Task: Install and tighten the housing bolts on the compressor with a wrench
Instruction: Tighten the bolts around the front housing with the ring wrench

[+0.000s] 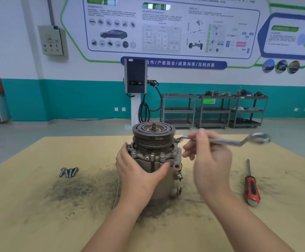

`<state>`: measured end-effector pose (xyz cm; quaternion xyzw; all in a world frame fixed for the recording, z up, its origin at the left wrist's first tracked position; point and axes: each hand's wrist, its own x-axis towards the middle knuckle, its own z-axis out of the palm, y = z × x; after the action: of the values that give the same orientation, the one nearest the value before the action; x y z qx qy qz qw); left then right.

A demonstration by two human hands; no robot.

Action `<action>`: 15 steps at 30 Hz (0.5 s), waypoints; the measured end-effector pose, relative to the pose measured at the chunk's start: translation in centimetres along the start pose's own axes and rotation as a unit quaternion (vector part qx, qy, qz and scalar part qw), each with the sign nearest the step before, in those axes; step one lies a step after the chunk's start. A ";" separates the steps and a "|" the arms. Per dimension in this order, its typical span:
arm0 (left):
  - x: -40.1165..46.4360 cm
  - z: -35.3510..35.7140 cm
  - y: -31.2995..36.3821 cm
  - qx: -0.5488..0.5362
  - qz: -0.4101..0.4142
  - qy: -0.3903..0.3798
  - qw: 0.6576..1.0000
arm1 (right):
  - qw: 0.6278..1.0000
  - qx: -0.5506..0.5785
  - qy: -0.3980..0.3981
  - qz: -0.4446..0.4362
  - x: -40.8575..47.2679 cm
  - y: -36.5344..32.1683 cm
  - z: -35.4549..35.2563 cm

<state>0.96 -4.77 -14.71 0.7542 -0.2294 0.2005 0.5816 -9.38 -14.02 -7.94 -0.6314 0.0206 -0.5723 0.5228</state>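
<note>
The compressor (154, 160) stands upright in the middle of the counter (30, 206). The left hand (139, 171) wraps its grip around the housing. The right hand (209, 157) holds the wrench (226, 140), its end at the housing's top edge. Loose bolts (69, 172) lie to the left. A wall banner (180, 64) reads "合作/产教融合/成果共享/互利共赢".

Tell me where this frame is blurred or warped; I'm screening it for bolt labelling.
Head view: the right hand and wrench smear with motion blur; the compressor, left hand and loose bolts stay fairly sharp; wide-angle distortion bends the table edges; lighting is even, no harsh glare.
</note>
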 end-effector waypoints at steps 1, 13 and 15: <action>0.0 0.0 0.0 0.002 -0.001 -0.001 1.000 | 0.997 0.046 0.027 0.062 0.7 0.0 -0.3; -0.1 0.0 -0.1 -0.012 0.002 -0.009 1.000 | 0.928 0.220 -0.005 0.302 3.4 2.7 -1.7; -0.1 0.0 0.0 -0.011 -0.001 -0.012 1.000 | 0.915 0.233 -0.017 0.328 3.6 3.1 -1.8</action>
<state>0.91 -4.78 -14.76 0.7502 -0.2376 0.1888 0.5874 -7.69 -18.76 -7.91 -0.4589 0.0839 -0.3468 0.8137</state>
